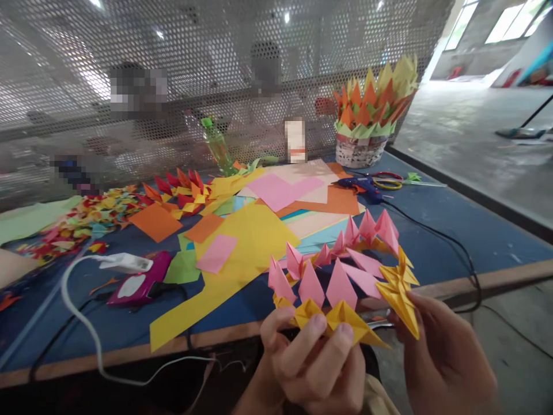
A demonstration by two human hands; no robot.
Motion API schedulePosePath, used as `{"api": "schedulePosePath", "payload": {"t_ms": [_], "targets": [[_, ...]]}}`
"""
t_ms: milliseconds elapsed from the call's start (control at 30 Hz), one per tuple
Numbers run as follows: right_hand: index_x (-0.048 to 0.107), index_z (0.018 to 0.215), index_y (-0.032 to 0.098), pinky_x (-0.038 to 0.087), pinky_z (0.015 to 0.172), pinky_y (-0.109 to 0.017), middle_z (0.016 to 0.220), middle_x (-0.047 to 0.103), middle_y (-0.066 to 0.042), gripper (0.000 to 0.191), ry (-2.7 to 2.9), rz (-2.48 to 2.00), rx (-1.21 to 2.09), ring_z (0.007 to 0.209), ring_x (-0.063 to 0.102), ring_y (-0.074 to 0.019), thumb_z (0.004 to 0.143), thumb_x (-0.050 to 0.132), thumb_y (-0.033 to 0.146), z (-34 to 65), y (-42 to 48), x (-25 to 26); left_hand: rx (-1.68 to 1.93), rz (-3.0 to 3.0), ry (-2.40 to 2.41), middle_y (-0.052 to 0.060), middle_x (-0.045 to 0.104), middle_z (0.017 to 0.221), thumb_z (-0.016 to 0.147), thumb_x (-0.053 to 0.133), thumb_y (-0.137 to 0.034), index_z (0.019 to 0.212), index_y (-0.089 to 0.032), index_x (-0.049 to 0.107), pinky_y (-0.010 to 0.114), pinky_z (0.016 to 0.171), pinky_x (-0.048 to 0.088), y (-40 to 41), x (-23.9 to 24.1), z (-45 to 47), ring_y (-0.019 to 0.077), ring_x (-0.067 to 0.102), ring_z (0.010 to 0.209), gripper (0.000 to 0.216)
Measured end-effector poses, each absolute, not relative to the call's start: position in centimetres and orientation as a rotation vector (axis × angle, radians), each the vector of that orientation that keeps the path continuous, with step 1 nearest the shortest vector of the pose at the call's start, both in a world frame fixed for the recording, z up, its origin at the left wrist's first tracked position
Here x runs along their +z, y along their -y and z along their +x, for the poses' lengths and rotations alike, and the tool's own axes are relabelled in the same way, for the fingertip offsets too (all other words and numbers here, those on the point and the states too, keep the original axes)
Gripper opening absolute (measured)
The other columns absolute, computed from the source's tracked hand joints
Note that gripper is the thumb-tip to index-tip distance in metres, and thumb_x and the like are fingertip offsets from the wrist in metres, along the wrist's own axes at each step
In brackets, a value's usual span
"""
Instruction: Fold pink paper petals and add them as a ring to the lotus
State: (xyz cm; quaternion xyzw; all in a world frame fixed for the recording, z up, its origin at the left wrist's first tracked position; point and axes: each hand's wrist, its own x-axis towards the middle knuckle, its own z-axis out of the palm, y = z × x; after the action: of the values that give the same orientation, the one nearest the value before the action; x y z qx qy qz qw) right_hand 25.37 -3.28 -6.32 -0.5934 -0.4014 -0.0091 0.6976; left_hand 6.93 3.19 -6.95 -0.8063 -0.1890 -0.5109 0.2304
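A curved chain of folded paper points, pink on top and yellow below (pixel 345 271), hangs over the near edge of the blue table (pixel 432 225). My left hand (pixel 317 357) is closed round its yellow bottom pieces, thumb and fingers pinching them. My right hand (pixel 444 357) grips the chain's yellow right end between thumb and fingers. Both hands are at the bottom of the view, just in front of the table's wooden edge.
Loose sheets of yellow paper (pixel 242 242), pink paper (pixel 280 190) and orange paper (pixel 155 222) cover the table. A blue glue gun (pixel 363 185) with a black cord, scissors (pixel 386 181), a magenta device (pixel 140 282), a green bottle (pixel 216 147) and a paper-crowned basket (pixel 367 124) stand beyond. Perforated metal screen behind.
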Motion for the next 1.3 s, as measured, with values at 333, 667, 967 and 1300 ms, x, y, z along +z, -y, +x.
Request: {"api": "schedulePosePath", "payload": {"t_ms": [333,667,967,1300], "targets": [[0.079,0.101,0.023,0.061,0.057,-0.021,0.096,0.077,-0.004,0.031,0.262,-1.082,0.807,0.073,0.071,-0.0148,0.081,0.088,0.044,26.5,0.2,-2.4,-1.432,-2.319,0.604,0.0,0.08,0.121,0.083,0.08,-0.007,0.087,-0.026,0.069,0.044,0.1,0.065,-4.3,-2.9,7.8,0.0226,0.072,0.126,0.023],[0.071,0.097,0.024,0.065,0.064,-0.02,0.097,0.073,-0.001,0.043,0.185,-0.994,0.976,0.077,0.072,-0.0133,0.067,0.099,0.035,25.4,0.0,-2.1,-1.206,-2.396,0.636,0.01,0.078,0.131,0.09,0.079,-0.013,0.105,-0.021,0.077,0.058,0.101,0.064,-5.5,-1.9,8.1,0.0358,0.071,0.128,0.017],[0.065,0.104,0.031,0.068,0.071,-0.022,0.113,0.062,0.002,0.045,0.218,-1.047,0.813,0.09,0.069,-0.0128,0.074,0.098,0.03,24.3,1.6,-2.5,-1.253,-2.473,0.595,0.01,0.082,0.124,0.095,0.077,-0.015,0.109,-0.021,0.075,0.052,0.095,0.064,-4.5,-1.5,8.3,0.0324,0.075,0.123,0.015],[0.068,0.109,0.032,0.063,0.061,-0.012,0.102,0.065,0.004,0.046,0.179,-1.051,0.912,0.073,0.068,-0.0074,0.074,0.096,0.025,24.8,2.8,-2.9,-1.236,-2.446,0.59,0.001,0.08,0.123,0.096,0.077,-0.019,0.108,-0.026,0.078,0.049,0.115,0.052,-3.9,-3.4,7.8,0.0221,0.065,0.131,0.014]]}}
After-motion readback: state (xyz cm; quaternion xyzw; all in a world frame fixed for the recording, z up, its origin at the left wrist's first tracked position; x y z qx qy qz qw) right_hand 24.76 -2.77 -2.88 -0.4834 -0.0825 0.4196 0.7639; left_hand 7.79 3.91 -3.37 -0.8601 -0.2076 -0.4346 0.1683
